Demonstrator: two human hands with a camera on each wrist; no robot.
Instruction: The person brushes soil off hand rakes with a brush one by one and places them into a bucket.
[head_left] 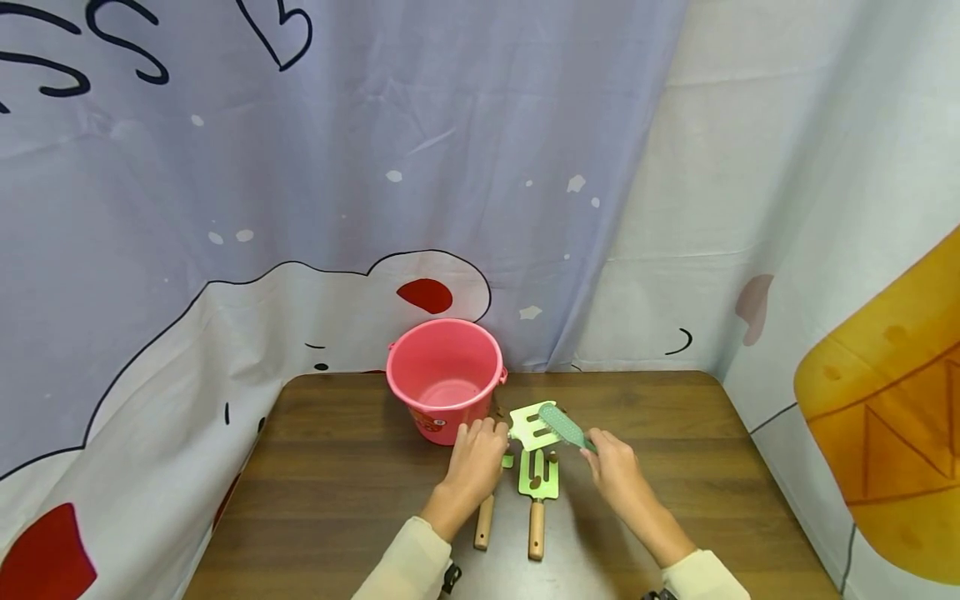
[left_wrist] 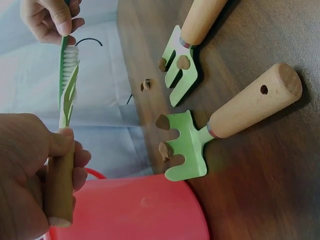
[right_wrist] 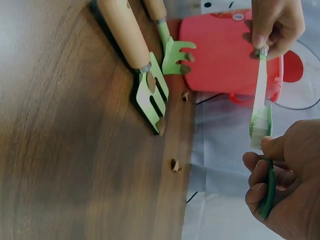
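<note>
A green slotted fork (head_left: 521, 427) is held above the tabletop (head_left: 337, 500), toward its far edge, its wooden handle clamped in the left hand (head_left: 476, 462). Against its head the bristles of a green brush (head_left: 562, 425) are set, the brush handle gripped by the right hand (head_left: 615, 467). Below, a second fork (head_left: 537, 492) and a rake (left_wrist: 195, 155) are laid, handles toward the near edge, with brown pieces (left_wrist: 183, 62) scattered about. By the far edge, left of its middle, a pink bucket (head_left: 420, 400) is placed.

A curtained nook, perhaps in a home, judging by cartoon-printed cloth (head_left: 450, 167) at twelve and three o'clock round a wood-grain tabletop (head_left: 337, 500).
</note>
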